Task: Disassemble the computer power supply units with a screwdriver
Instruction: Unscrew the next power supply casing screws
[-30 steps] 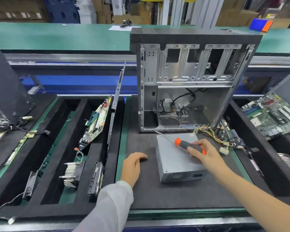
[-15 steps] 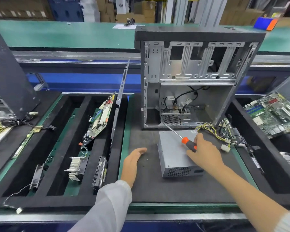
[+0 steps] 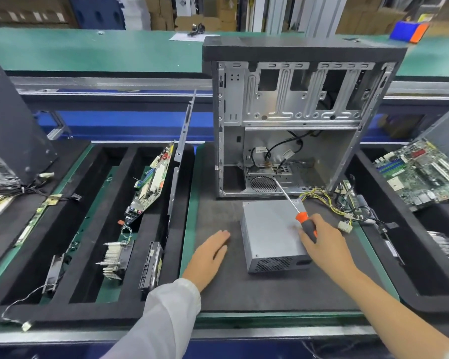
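Grey metal power box [image 3: 271,235] is lying under your right hand [image 3: 322,242], which is gripping the screwdriver [image 3: 305,222]; your left hand [image 3: 209,252] is resting flat, fingers straight, on the mat [image 3: 244,288].

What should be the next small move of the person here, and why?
Probably bring the left hand from the black mat onto the power supply unit to steady it. The right hand holds the screwdriver with its tip past the unit's far edge, and nothing holds the unit.
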